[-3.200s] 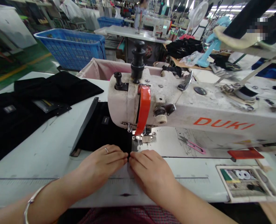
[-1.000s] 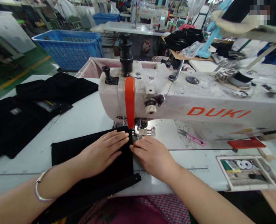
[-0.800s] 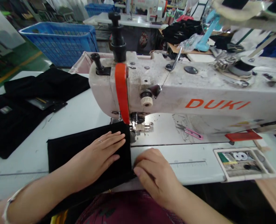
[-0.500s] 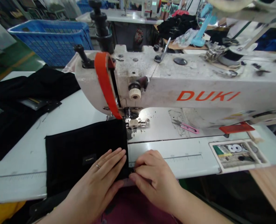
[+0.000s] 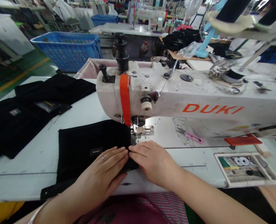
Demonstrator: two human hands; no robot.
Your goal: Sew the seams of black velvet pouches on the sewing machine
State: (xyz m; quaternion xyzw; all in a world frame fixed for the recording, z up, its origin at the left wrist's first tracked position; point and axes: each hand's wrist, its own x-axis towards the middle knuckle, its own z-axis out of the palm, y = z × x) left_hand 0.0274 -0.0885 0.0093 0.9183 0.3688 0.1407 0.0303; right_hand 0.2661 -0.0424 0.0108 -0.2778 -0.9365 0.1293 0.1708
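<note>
A black fabric panel [image 5: 79,149] with a small dark label [image 5: 96,151] lies flat on the sewing machine bed, its far right corner at the presser foot [image 5: 140,130]. My left hand [image 5: 105,171], with a ring on one finger, rests open on the panel's near right part. My right hand [image 5: 155,163] lies at the panel's right edge, fingers stretched out and touching the fabric, fingertips close to those of my left hand. Its thumb is hidden. A bit of black fabric shows below the right fingers.
Behind the fabric stands the white sewing machine head [image 5: 170,93] with an orange strap [image 5: 125,99]. Pink thread snips [image 5: 191,137] lie on the bed, near a tray of bobbins [image 5: 247,169]. More black garments [image 5: 35,109] lie at left. A blue basket [image 5: 67,51] stands beyond.
My right hand has moved up along the panel's edge from its near corner, and its fingers have gone from a pinch to stretched out. My left hand stays on the panel. The camera view has shifted.
</note>
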